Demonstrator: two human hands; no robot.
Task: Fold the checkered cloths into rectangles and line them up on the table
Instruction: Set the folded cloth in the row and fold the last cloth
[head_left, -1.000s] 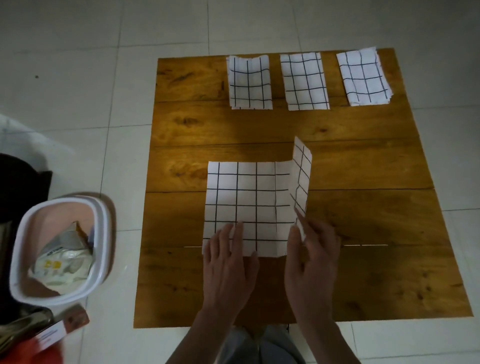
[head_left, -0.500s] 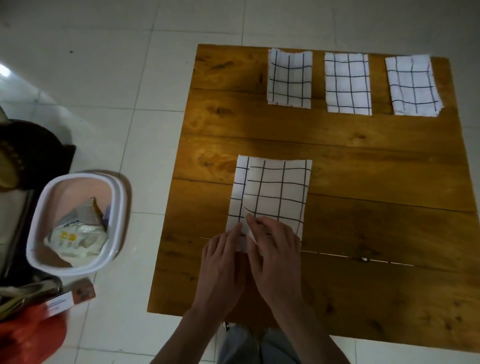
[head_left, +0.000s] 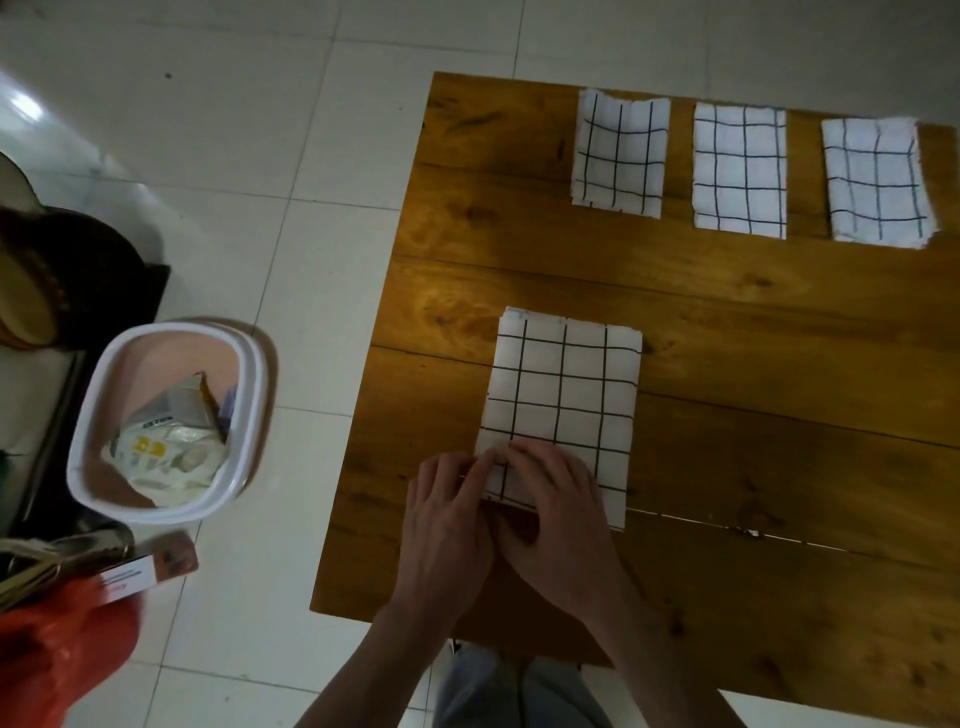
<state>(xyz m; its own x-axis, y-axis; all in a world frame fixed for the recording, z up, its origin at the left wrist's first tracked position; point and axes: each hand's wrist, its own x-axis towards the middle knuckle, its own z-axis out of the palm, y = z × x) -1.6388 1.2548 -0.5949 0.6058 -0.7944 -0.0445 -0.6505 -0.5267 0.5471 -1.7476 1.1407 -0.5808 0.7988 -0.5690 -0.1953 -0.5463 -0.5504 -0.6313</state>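
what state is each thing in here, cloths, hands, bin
near cloth: folded into a rectangle, both hands on its near edge
three far cloths: folded, in a row
left hand: fingers flat on the cloth
right hand: fingers flat on the cloth
white bin: open, wrappers inside

My left hand (head_left: 451, 519) and right hand (head_left: 558, 512) press near edge of folded white black-checked cloth (head_left: 563, 395) on brown wooden table (head_left: 753, 415); three folded checked cloths (head_left: 740, 169) lined along far edge.
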